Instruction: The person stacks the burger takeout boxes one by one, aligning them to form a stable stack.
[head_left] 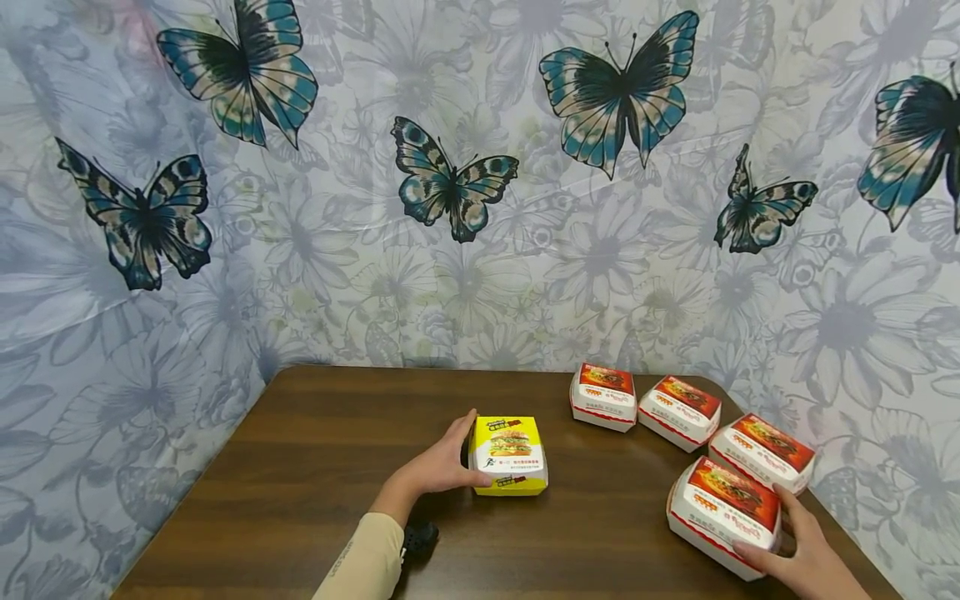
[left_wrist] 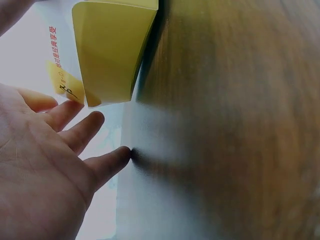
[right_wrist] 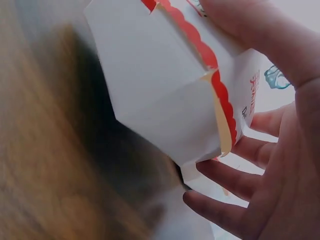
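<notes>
A yellow and white burger box (head_left: pixel 510 454) with a burger picture on its lid sits near the middle of the brown table. My left hand (head_left: pixel 438 462) grips its left side, thumb at the near corner and fingertips at the far one. In the left wrist view, the lower fingers spread away from the yellow side panel (left_wrist: pixel 115 55). At the front right, my right hand (head_left: pixel 810 546) holds a red and white burger box (head_left: pixel 723 512) by its right end. The right wrist view shows the thumb across this box's top and fingers along its end, above a dark shadow.
Behind the held red box stand more red and white boxes (head_left: pixel 678 408) in a curved row along the table's (head_left: pixel 322 450) right and back edges. A butterfly-patterned cloth (head_left: pixel 480 292) hangs behind the table. Black wrist gear (head_left: pixel 420 540) shows by the left sleeve.
</notes>
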